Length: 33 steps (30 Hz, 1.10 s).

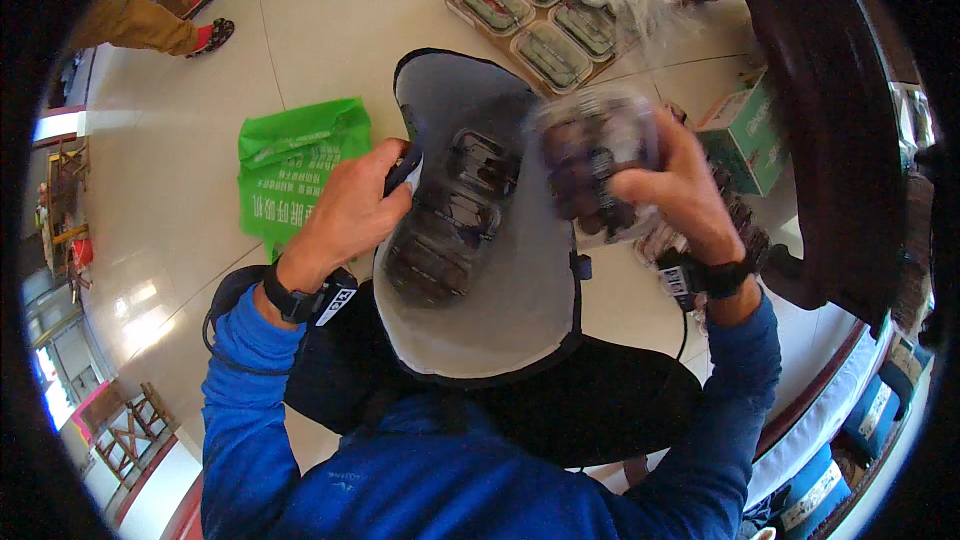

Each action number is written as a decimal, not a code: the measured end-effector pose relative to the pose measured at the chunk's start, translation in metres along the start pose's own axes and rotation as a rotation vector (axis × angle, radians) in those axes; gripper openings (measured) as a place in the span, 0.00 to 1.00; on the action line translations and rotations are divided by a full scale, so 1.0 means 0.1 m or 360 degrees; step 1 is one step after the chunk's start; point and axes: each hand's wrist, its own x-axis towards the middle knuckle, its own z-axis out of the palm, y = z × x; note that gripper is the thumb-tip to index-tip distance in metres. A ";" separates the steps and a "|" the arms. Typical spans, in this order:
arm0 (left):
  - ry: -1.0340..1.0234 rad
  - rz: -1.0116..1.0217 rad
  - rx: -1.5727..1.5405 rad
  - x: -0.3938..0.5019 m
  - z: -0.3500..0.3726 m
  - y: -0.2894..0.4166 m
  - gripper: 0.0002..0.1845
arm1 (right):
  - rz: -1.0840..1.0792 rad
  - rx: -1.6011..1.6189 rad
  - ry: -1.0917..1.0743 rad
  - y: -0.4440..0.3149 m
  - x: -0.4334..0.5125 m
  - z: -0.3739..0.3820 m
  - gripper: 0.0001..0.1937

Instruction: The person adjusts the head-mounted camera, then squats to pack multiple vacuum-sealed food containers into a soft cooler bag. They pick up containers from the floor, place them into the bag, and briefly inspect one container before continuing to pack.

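Observation:
My left hand [356, 199] grips the left edge of a grey fabric bag with dark trim [517, 300], which stands open between my knees. Inside the bag lie several clear plastic boxes [457, 217] with dark contents. My right hand [667, 184] holds a clear plastic box of dark round items [589, 165], blurred, at the right of the bag's opening. The items look like fruit, but the blur hides the kind.
A green plastic bag [304, 165] lies on the tiles at left. Beyond stands a cardboard tray [517, 52] of lidded boxes. A green carton [746, 139] and dark wooden furniture [832, 127] are at right. Another person's legs [142, 15] show at upper left.

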 end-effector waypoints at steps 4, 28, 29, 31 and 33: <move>0.0004 0.0055 -0.0026 -0.02 -0.07 -0.05 0.17 | -0.0067 -0.0704 -0.0225 0.11 0.38 0.67 0.34; -0.0026 0.0195 -0.0130 -0.11 -0.19 -0.15 0.13 | -0.0240 -0.1353 -0.0344 2.10 1.48 0.92 0.32; -0.0018 0.0212 -0.0124 -0.11 -0.18 -0.15 0.13 | -0.0263 -0.1369 -0.0323 2.10 1.46 0.94 0.32; -0.0029 0.0181 -0.0123 -0.10 -0.17 -0.15 0.14 | -0.0388 -0.1413 -0.0246 2.07 1.43 1.01 0.32; -0.0074 0.0094 -0.0134 -0.10 -0.16 -0.15 0.14 | -0.0159 -0.1386 -0.0257 2.01 1.42 1.07 0.33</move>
